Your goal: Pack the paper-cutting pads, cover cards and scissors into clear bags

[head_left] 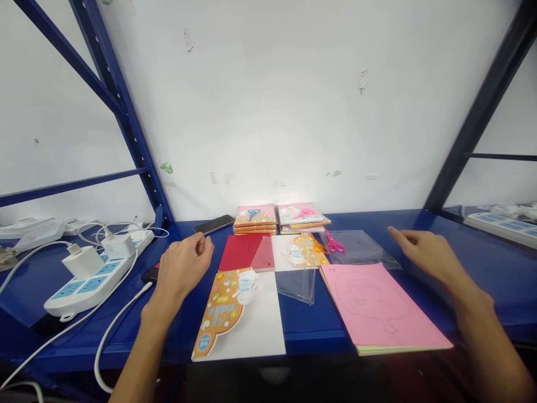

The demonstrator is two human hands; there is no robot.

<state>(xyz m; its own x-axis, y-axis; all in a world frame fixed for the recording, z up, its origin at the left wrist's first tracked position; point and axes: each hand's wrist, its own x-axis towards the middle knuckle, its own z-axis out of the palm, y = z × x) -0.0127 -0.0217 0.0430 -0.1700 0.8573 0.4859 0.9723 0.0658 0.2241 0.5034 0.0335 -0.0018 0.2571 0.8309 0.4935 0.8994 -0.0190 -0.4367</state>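
Note:
My left hand [181, 267] hovers over the blue shelf [310, 324], fingers loosely curled, holding nothing, just left of a red paper pad [243, 252]. My right hand [423, 253] floats at the right with fingers stretched out, empty, beside a clear plastic sleeve [363, 246] and above a pink paper stack [380, 308] with a faint drawn outline. Between them lies a white sheet [260, 324] with an orange printed card [220, 313], plus a second orange card [305, 249] and pink scissors [334, 244].
Two stacks of packaged scissor kits [255, 218] stand at the back against the white wall, next to a dark phone [213, 224]. A white power strip [94, 274] with chargers and cables lies left. Blue rack posts [126, 112] frame both sides.

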